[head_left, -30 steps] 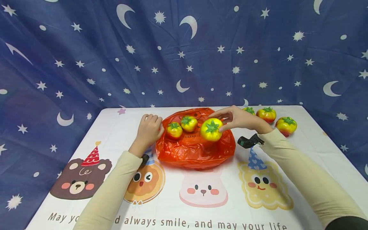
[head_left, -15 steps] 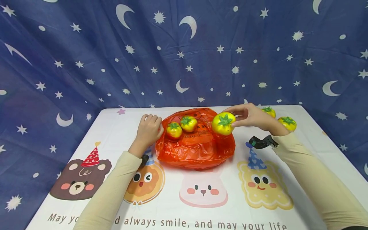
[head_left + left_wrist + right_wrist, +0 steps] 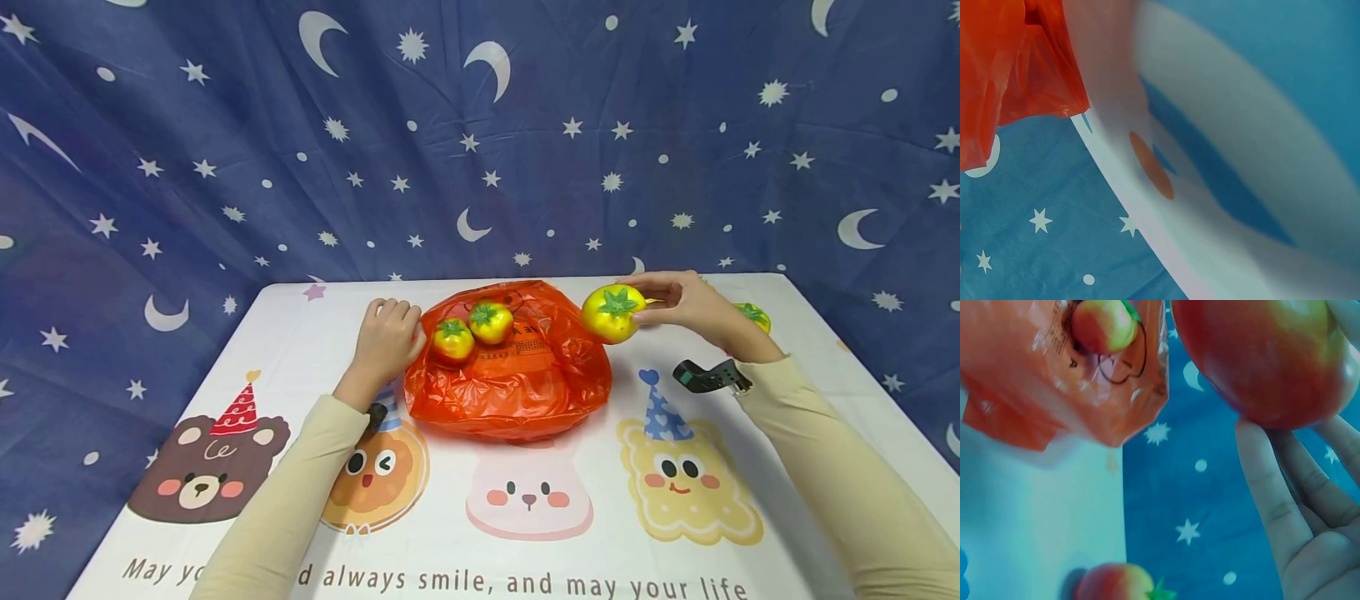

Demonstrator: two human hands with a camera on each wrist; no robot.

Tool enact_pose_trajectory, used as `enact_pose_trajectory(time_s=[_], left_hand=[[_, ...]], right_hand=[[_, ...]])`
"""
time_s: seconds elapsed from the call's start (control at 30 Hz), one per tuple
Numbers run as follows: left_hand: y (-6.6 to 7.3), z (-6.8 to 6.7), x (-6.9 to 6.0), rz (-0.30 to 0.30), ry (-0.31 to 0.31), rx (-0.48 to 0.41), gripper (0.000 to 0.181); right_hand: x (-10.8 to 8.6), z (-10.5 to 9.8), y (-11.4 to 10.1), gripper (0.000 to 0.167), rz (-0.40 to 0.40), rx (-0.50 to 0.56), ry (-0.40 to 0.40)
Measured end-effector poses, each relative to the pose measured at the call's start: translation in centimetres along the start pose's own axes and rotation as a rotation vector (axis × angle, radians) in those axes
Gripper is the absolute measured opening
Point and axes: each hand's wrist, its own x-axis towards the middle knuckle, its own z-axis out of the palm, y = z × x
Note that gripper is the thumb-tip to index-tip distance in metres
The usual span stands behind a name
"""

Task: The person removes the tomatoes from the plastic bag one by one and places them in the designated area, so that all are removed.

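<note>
A red plastic bag [image 3: 510,392] lies with its mouth spread on the table, and two red-yellow tomatoes [image 3: 491,323] with green leafy tops sit inside it. At the bag's left rim my left hand [image 3: 386,343] has its fingers curled on the plastic; the left wrist view shows only the bag [image 3: 1041,81] and blur. My right hand [image 3: 693,308] pinches a larger-looking yellow tomato [image 3: 613,315] between thumb and fingertips, raised at the bag's right edge. In the right wrist view the fingers [image 3: 1266,481] touch the underside of that tomato [image 3: 1266,356].
Behind my right hand another tomato [image 3: 753,317] is partly hidden on the table at the right. One tomato [image 3: 1116,584] shows at the bottom of the right wrist view. A white cartoon-print tablecloth [image 3: 442,558] covers the table; a blue starry curtain [image 3: 450,100] hangs behind it.
My right hand has moved right with the tomato, from above the bag to its right edge, covering more of the tomatoes behind. The left hand and the bag stay nearly still.
</note>
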Motion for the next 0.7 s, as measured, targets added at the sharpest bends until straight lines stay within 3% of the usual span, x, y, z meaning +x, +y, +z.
enact_pose_trajectory(time_s=[0.3,0.5,0.7], left_hand=[[-0.1,0.0,0.0,-0.002,-0.005,-0.009,0.011],[-0.1,0.1,-0.1,-0.008,-0.017,-0.011,0.012],[-0.1,0.1,-0.1,-0.011,-0.022,-0.012,0.012]], right_hand=[[-1.2,-0.6,2.0,0.052,-0.045,0.011,0.068],[-1.8,-0.8,3.3,0.057,0.007,-0.013,0.123],[-2.2,-0.8,4.6,0.054,0.0,0.047,0.171]])
